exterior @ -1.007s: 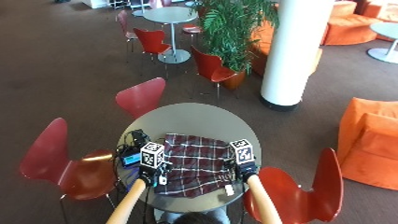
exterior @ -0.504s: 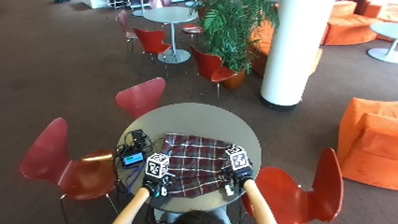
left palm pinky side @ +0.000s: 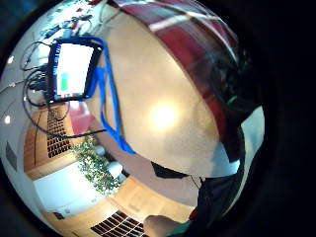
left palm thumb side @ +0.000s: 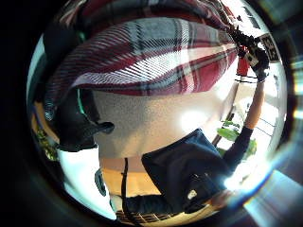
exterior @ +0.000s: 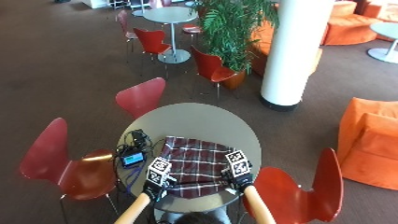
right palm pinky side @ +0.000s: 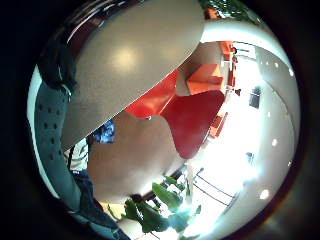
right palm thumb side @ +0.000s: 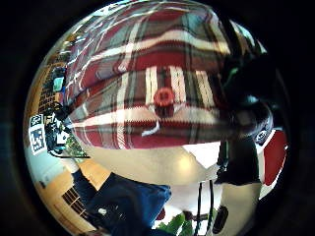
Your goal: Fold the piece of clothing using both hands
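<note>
Plaid shirt [exterior: 196, 164] on our round table [exterior: 193, 119], no readable writing, left hand [exterior: 153, 187] and right hand [exterior: 236, 178] each pinched its near edge.

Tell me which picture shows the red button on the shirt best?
The right thumb side palm view: the red button sits in the middle of the plaid shirt. The left thumb side and outside views show the shirt without a visible button; the little finger views show almost only table.

Bare table [exterior: 199, 119] is left beyond the plaid garment [exterior: 196, 164]; its left side is blocked by a cabled device [exterior: 132, 158].
</note>
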The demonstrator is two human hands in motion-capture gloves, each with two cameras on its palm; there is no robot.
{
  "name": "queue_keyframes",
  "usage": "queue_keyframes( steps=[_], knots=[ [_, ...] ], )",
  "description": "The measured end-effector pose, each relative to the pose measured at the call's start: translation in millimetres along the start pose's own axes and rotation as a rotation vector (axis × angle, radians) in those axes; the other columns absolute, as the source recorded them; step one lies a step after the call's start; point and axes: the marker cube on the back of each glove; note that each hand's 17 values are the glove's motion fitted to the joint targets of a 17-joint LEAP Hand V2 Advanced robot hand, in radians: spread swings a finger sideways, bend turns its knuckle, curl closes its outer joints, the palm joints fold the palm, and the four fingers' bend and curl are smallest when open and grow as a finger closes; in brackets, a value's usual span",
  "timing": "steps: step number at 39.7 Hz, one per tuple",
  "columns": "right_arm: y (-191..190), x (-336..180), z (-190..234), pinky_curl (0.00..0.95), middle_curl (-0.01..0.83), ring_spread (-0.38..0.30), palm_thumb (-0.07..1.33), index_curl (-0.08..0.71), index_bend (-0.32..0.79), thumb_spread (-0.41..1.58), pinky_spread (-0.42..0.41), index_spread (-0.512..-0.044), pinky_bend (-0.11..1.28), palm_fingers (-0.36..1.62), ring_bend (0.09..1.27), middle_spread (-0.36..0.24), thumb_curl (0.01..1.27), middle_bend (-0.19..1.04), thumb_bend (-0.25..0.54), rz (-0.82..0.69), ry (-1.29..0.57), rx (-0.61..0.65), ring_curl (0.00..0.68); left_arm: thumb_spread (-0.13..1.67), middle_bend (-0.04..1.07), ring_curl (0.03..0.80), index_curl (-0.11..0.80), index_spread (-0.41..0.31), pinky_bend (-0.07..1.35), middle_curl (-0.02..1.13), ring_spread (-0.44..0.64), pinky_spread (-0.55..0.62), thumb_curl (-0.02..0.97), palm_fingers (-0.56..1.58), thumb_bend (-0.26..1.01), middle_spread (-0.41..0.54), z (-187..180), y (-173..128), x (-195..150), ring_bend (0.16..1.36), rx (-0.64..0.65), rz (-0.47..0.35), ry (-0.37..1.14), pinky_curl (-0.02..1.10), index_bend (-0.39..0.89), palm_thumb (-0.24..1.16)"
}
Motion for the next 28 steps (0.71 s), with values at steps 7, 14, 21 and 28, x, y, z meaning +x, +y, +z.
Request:
queue_keyframes(
  steps=[7, 14, 21, 28],
  knots=[
    [9, -6, 14, 0.361, 0.39, -0.281, 0.99, 0.332, 0.23, 0.71, -0.304, -0.315, 0.57, 1.18, 0.49, -0.243, 0.59, 0.19, -0.038, -0.061, 0.095, -0.054, 0.384, 0.89, 0.22, 0.32, 0.361, -0.222, 0.65, 0.39, -0.23, -0.34, 0.517, 1.1, 0.07, -0.187, -5, 32, 10, 0.43, -0.088, 0.059, -0.021, 0.38, 0.19, 0.87],
    [20, -13, 14, 0.347, 0.427, -0.283, 0.99, 0.39, 0.26, 0.53, -0.333, -0.299, 0.49, 1.25, 0.46, -0.245, 0.64, 0.25, -0.03, -0.228, 0.037, -0.133, 0.397, 0.84, 0.26, 0.345, 0.374, -0.24, 0.62, 0.44, -0.29, -0.39, 0.561, 1.19, 0.03, -0.241, -37, 77, 15, 0.41, -0.253, 0.196, 0.045, 0.38, 0.14, 0.89],
    [32, 9, -20, 0.343, 0.453, -0.279, 0.99, 0.435, 0.28, 0.41, -0.344, -0.29, 0.45, 1.28, 0.44, -0.241, 0.68, 0.28, -0.027, -0.2, -0.011, -0.256, 0.41, 0.77, 0.3, 0.366, 0.376, -0.249, 0.62, 0.47, -0.31, -0.41, 0.611, 1.21, 0.0, -0.267, -93, 73, 6, 0.42, -0.279, 0.285, 0.171, 0.38, 0.14, 0.91],
    [-15, 58, -21, 0.348, 0.468, -0.279, 0.99, 0.469, 0.3, 0.34, -0.343, -0.281, 0.45, 1.28, 0.43, -0.236, 0.71, 0.29, -0.027, 0.087, -0.083, -0.474, 0.422, 0.75, 0.35, 0.399, 0.363, -0.246, 0.63, 0.49, -0.34, -0.42, 0.652, 1.24, -0.02, -0.292, -137, -5, -18, 0.48, -0.246, 0.205, 0.299, 0.4, 0.1, 0.9]
  ],
)
